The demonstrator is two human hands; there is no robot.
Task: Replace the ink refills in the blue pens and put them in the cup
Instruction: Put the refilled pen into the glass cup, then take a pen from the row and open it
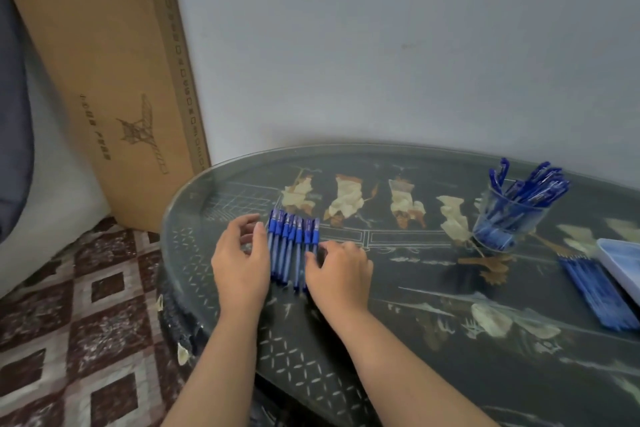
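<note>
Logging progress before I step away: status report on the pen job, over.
Left grip and right grip flank the pen row, none lifted. Row flat on the table. Cup far right, pens inside; nothing between.

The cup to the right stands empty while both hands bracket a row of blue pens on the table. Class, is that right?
No: in the head view the cup is full of blue pens, not empty. The rest holds.

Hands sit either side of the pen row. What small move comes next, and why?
Probably the right hand pinches the rightmost pen out of the row of pens: all lie flat on the table, and its fingers touch that side.
</note>
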